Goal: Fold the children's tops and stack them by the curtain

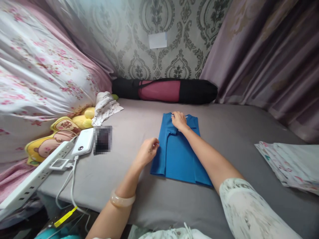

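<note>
A blue long-sleeved shirt [179, 159] lies flat on the grey bed sheet, its sides folded inward and its collar end away from me. My right hand [178, 121] is on the shirt near the collar, fingers bent and closed on the cloth. At the shirt's left edge is my left hand [149, 151], its fingers curled together. Whether cloth is between those fingertips I cannot make out. A pale bangle [122, 200] circles my left wrist.
A white power strip [42, 172], power bank [83, 142] with cables and a blurred dark object [102, 141] lie left. Folded cloths [294, 162] are stacked right. A black-and-red long bag [159, 90] lies along the wall. Plush toys [57, 136] rest by the floral curtain [45, 59].
</note>
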Demonstrator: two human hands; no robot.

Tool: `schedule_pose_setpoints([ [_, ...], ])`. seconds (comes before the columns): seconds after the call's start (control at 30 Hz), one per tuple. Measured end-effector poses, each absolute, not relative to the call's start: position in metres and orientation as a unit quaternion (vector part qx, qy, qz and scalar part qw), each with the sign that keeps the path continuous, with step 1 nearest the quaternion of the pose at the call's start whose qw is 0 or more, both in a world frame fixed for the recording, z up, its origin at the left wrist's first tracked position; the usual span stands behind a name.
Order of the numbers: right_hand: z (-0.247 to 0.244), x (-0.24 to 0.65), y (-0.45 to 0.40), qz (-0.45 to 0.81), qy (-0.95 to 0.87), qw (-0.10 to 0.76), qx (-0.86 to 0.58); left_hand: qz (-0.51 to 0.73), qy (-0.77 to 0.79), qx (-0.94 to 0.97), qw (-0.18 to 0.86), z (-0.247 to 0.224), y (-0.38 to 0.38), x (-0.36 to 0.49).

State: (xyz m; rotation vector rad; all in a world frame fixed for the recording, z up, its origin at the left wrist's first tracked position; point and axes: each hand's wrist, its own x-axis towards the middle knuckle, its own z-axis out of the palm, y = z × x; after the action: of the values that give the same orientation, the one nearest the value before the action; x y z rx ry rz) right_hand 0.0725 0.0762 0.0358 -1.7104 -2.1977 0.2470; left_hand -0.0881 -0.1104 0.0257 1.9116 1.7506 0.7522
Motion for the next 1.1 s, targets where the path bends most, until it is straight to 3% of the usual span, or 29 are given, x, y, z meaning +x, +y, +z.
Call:
schedule_pose_setpoints([
  [0.17,0.031,0.042,0.102,0.11,-0.796,0.111,-0.584,0.212,0.559,0.793,0.119,0.027,-0.144,-0.086],
  [0.3,0.022,0.027,0.121,0.114,-0.792,0.087,-0.593,0.206,0.539,0.811,0.096,0.029,-0.171,-0.076],
  [0.6,0.014,0.022,0.14,0.114,-0.765,0.102,-0.626,0.251,0.543,0.797,0.079,-0.001,-0.181,-0.062],
  [1.1,0.006,0.031,0.114,0.042,-0.813,0.142,-0.563,0.322,0.551,0.766,0.078,-0.001,-0.182,-0.064],
])
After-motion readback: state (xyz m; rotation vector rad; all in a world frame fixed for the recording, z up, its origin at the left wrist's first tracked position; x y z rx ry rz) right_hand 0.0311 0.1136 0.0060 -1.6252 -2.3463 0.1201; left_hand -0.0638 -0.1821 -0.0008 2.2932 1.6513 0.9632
